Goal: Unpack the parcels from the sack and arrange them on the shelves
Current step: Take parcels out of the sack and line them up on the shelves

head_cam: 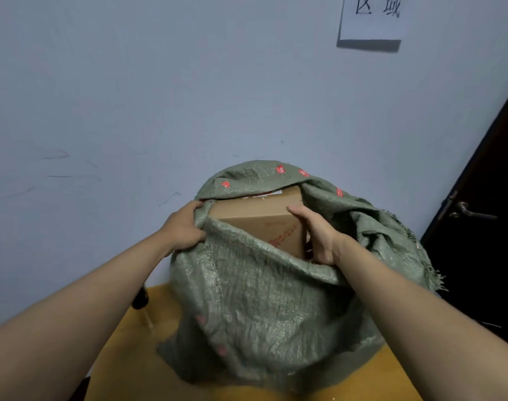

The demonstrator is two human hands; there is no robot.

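1. Sitting on a yellow wooden bench (125,357) against a pale wall (131,96), a big green woven sack (255,308) is seen with its mouth pulled open.
2. The left rim of the sack is gripped by the left hand (182,227), with the fingers curled tight round the cloth.
3. A brown cardboard parcel (261,218) with red print is seen inside the open mouth, partly sticking out at the top.
4. The right side of the parcel is held by the right hand (319,235), with the thumb on top and the fingers curled down its side.
5. A white paper sign (372,17) is stuck high on the wall.
6. A dark door (484,227) with a metal handle (468,211) is seen at the right.
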